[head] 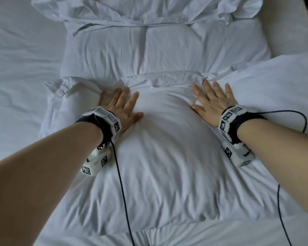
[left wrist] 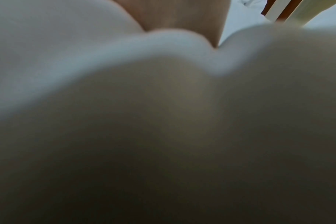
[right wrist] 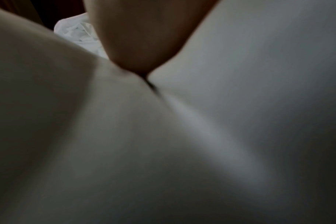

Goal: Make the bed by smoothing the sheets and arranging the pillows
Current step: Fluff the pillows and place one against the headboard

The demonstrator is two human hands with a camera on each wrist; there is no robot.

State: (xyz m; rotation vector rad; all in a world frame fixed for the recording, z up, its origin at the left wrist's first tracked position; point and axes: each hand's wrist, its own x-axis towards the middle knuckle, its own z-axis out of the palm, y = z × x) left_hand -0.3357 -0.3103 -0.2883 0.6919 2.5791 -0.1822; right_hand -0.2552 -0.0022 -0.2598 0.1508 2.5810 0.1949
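Observation:
A white pillow [head: 160,153] lies across the middle of the bed in the head view. My left hand [head: 122,105] presses flat on its far left part, fingers straight and spread. My right hand [head: 212,99] lies flat on its far right part, fingers straight. A second white pillow [head: 149,50] sits beyond it, and a third pillow [head: 277,80] lies at the right. Both wrist views are blurred: white pillow fabric [left wrist: 86,60] fills them, with only a bit of left palm [left wrist: 173,15] and right palm [right wrist: 144,37] showing.
The white sheet [head: 21,68] spreads wrinkled on the left. A rumpled white duvet [head: 132,9] is bunched at the far end. The mattress edge [head: 292,29] runs along the right. Black cables [head: 121,183] hang from both wrist bands over the pillow.

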